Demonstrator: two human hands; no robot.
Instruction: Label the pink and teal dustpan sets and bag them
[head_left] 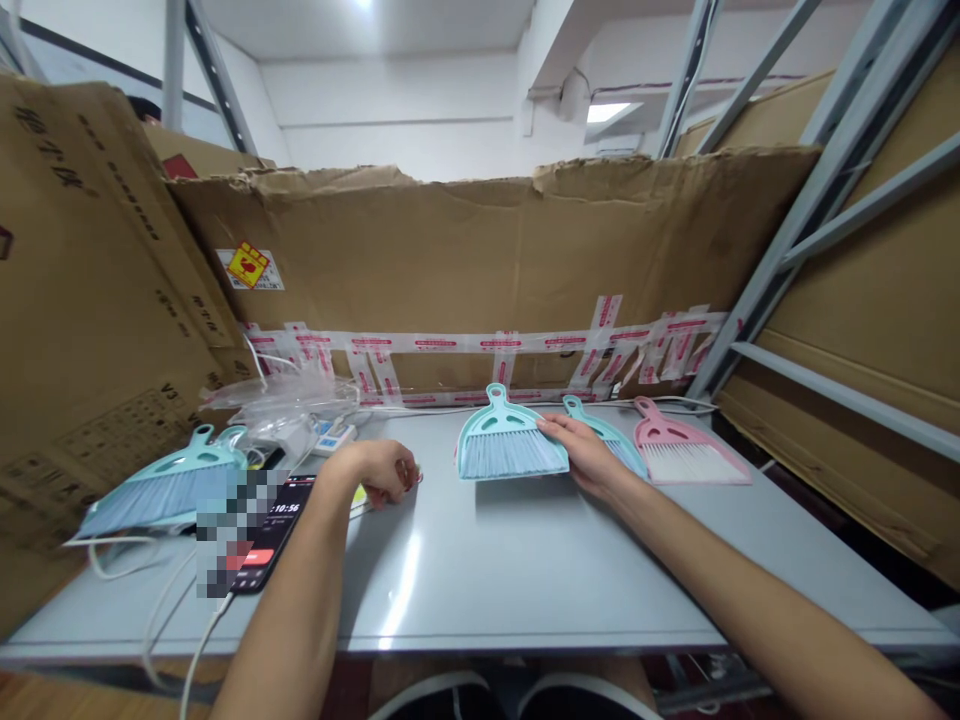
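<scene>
My right hand (581,450) grips the right edge of a turquoise mini dustpan and brush set (514,450), holding it tilted with its pale blue bristles facing me and its handle up. A shadow lies on the table below its front edge. My left hand (386,472) is closed low over the table, left of the set. A small colourful bit shows at its fingertips, too small to name. Partly hidden under that hand is a flat item with a yellow-green patch (361,496). Behind my right hand lies a second turquoise set (619,445), with a pink set (686,445) beside it.
Another turquoise set (172,485) rests at the left, near a phone (281,530) with a white cable. Clear plastic bags (285,405) and a power strip (334,438) sit behind. A taped cardboard wall (465,260) and metal frame (780,230) bound the table (525,570).
</scene>
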